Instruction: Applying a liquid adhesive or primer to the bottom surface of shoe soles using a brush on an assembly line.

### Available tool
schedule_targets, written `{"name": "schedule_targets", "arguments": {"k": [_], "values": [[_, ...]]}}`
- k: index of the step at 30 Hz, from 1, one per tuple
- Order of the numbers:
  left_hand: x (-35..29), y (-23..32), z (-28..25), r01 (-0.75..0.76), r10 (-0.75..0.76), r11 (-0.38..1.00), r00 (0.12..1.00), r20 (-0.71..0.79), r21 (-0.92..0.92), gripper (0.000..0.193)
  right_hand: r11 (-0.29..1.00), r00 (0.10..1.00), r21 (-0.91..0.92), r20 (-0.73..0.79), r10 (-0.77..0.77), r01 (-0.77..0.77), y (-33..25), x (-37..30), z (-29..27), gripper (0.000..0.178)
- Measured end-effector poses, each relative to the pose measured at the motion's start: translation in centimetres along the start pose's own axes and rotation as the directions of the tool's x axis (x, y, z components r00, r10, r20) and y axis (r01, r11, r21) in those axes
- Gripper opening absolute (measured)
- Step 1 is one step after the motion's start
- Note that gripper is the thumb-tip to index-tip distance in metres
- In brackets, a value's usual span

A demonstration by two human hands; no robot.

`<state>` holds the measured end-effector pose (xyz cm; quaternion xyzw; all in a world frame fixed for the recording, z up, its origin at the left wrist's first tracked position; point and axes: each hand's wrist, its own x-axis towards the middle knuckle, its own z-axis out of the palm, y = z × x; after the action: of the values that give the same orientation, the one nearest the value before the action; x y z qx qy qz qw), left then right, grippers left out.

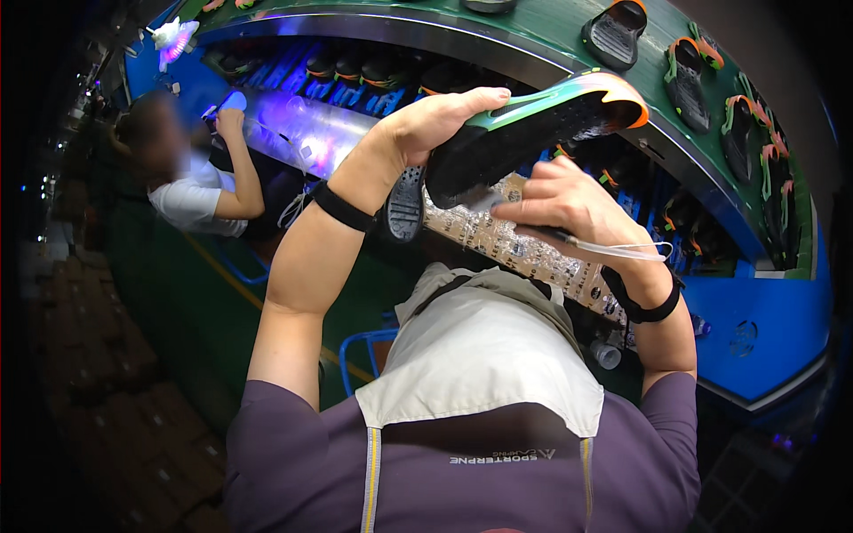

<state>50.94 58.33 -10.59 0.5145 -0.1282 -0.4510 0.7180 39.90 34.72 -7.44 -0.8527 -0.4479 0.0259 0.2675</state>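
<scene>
Raised in front of me is a black shoe sole (524,142) with a green and orange side wall, tilted with its orange end up to the right. My left hand (431,124) is closed on its lower left end. Just below the sole, my right hand (573,204) is closed around a slim tool with a dark handle (551,233). The tool's tip is blurred close to the sole's underside, and I cannot tell whether they touch. Beneath my left wrist is a second, grey-black sole (405,206); what supports it is hidden.
A green conveyor belt (551,40) curves across the top, carrying several soles. Under it, more soles sit on a blue rack (382,102). A ledge wrapped in printed brown covering (533,249) lies below my hands. Another person (200,186) works at the left, by a purple-lit metal surface (329,124).
</scene>
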Motion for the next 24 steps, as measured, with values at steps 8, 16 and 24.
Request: {"name": "schedule_targets", "arguments": {"k": [8, 16, 24], "values": [[0.1, -2.0, -2.3, -0.019, 0.021, 0.984, 1.0, 0.008, -0.176, 0.047, 0.998, 0.994, 0.006, -0.092, 0.061, -0.061, 1.3, -1.3, 0.5, 0.033], [-0.6, -7.9, -1.0, -0.13, 0.126, 0.888, 0.991, -0.039, -0.441, 0.066, 0.872, 0.533, 0.338, -0.693, 0.485, -0.355, 4.2, -2.8, 0.8, 0.026], [-0.6, -9.3, -1.5, -0.163, 0.185, 0.8, 0.983, -0.021, -0.577, 0.068, 0.989, 0.95, 0.085, -0.28, 0.139, -0.119, -0.1, -1.6, 3.5, 0.031]]}}
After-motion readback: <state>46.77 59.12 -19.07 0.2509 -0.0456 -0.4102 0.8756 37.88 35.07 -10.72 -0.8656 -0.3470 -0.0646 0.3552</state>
